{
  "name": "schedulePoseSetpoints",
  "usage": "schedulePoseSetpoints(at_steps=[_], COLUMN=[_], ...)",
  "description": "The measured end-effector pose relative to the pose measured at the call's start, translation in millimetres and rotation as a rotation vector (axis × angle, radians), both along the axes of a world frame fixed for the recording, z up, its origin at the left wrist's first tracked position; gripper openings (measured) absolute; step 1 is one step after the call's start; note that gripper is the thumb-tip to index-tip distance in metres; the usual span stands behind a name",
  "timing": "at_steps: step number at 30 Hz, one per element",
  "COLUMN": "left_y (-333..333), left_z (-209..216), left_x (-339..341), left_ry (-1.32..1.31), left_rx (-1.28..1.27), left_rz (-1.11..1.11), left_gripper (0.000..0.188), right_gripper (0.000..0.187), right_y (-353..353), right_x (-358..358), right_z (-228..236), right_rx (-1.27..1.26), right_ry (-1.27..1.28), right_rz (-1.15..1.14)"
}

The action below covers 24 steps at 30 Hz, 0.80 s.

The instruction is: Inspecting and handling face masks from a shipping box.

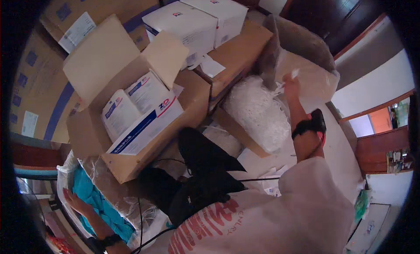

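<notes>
My left hand [78,204] is at the lower left with its fingers stretched out, over a pile of teal items [94,195] in a plastic-lined container; their kind is hard to make out. At the upper right my right hand [291,85] is closed round a small white strip [279,88], blurred at its ends. It is beside a clear plastic bag [258,109] full of white stringy material, which sits in a cardboard box. Between my arms an open carton [83,131] holds a white printed box [148,127] with white packets [120,114] in it.
White closed boxes [183,28] stand on a brown carton [243,52] at the back. Large cartons [33,92] are stacked on the left. A plastic-lined carton [306,39] is at the back right. A dark cable [140,219] runs across my lap.
</notes>
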State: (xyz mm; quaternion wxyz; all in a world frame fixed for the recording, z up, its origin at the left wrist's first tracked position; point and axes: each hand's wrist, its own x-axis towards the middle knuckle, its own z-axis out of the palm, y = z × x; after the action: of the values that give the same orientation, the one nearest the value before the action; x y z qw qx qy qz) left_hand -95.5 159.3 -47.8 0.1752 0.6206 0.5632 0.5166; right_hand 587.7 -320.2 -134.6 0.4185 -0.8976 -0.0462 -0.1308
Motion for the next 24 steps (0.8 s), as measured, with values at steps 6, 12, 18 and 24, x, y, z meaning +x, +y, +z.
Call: schedulePoseSetpoints(at_steps=[6,12,18,24], left_y=[-25,-55,-66,-68], left_z=[64,58,42,33], left_x=[73,195,233,239], left_ry=[0.004,-0.451,0.509,0.563], left_rx=[0.131,-0.229,0.176,0.108], left_rz=[-0.366,-0.598,-0.529,-0.394], left_gripper=[0.038,0.037,0.022,0.019], right_gripper=[0.042,0.030,0.028,0.038], right_y=[-3,115,269,398], right_x=[28,2,-167,-237], right_z=[-61,40,183,148], right_rx=[-1.074,-0.262,0.197,-0.597], right_ry=[0.077,0.481,0.367,0.097], right_rz=[0.671,0.711,1.270,1.501])
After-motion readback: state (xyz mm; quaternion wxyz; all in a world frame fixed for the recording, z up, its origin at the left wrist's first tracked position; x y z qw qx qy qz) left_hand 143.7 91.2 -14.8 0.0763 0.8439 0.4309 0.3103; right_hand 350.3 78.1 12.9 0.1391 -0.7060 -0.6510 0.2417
